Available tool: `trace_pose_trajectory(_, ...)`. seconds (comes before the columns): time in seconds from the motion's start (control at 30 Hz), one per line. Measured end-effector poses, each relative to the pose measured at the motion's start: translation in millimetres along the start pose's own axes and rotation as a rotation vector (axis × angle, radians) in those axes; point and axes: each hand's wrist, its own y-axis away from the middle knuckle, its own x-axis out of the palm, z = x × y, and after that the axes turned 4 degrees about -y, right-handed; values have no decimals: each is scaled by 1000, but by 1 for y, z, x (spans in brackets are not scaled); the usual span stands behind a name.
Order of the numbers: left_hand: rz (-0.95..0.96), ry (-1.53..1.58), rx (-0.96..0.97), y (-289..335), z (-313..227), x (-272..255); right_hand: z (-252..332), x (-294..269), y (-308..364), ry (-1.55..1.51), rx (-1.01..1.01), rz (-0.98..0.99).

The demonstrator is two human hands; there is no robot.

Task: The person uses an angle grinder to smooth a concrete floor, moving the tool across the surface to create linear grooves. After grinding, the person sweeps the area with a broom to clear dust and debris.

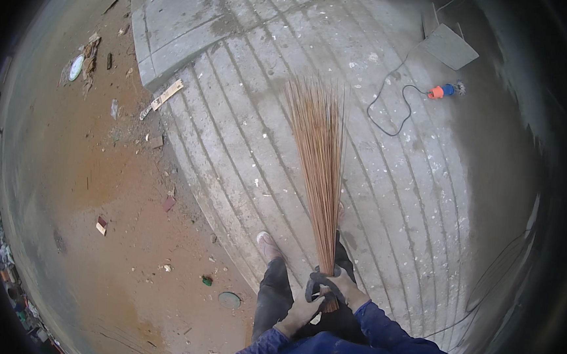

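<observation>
At the lower centre of the frame, both hands close around the bound base of a stick broom [316,173]. The left hand [300,313] grips the lowest part of the bundle, and the right hand [338,286] wraps it just above, touching the left. The broom's thin reddish-brown bristles fan upward toward the middle of the frame, over a ribbed concrete slab [248,122]. An orange and blue power tool [442,91] with a black cord lies at the upper right. Scattered debris sits on the reddish dirt ground [80,176] at left.
</observation>
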Motion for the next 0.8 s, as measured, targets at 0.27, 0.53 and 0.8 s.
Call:
trace_pose_trajectory(0.27,-390,-28,-295,-2,89,-190,-13,-117,60,-253,-285,-488)
trace_pose_trajectory(0.53,-626,-116,-851,220,181,-342,4,-236,-19,-776,-548,-801)
trace_pose_trajectory(0.8,-510,-60,-572,133,166,-261,-13,45,-166,1285,-13,-27)
